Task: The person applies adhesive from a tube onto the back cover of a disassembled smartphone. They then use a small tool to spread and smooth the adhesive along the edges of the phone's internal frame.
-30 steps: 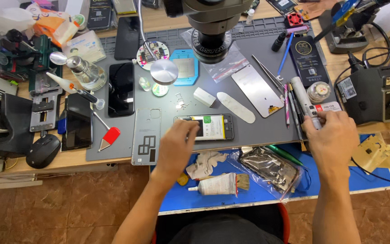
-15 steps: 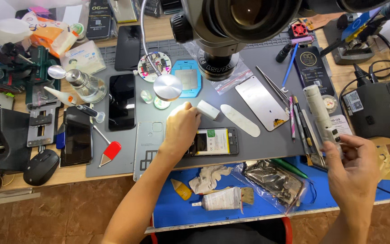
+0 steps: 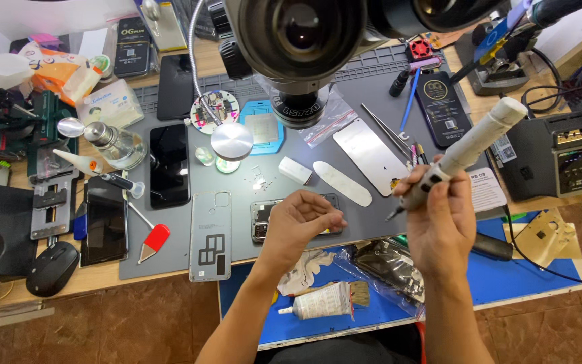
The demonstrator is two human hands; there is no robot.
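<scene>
My right hand [image 3: 439, 216] is raised above the grey work mat [image 3: 372, 101] and grips a white and grey electric screwdriver [image 3: 463, 152], tip pointing down-left. My left hand [image 3: 301, 222] hovers with curled fingers over an opened phone [image 3: 264, 219] lying on the mat; I cannot tell whether the fingers pinch anything. A phone back cover [image 3: 210, 236] lies just left of it. A small white block [image 3: 296, 170] and a white oval strip [image 3: 341, 183] rest beyond the hand. The microscope head [image 3: 298, 40] hangs above the mat's middle.
Two dark phones [image 3: 170, 165] [image 3: 104, 222] lie at the left, with a glass bottle [image 3: 112, 145], red-tipped spatula [image 3: 153, 241] and black mouse [image 3: 52, 268]. A metal plate [image 3: 368, 155] and tweezers [image 3: 386, 131] lie right of centre. A soldering station [image 3: 560, 165] stands far right. A white tube [image 3: 318, 307] lies on the blue mat [image 3: 506, 283].
My right hand picked the screwdriver up from the right side of the mat and raised it toward the middle. My left hand drew back from the white block to above the opened phone.
</scene>
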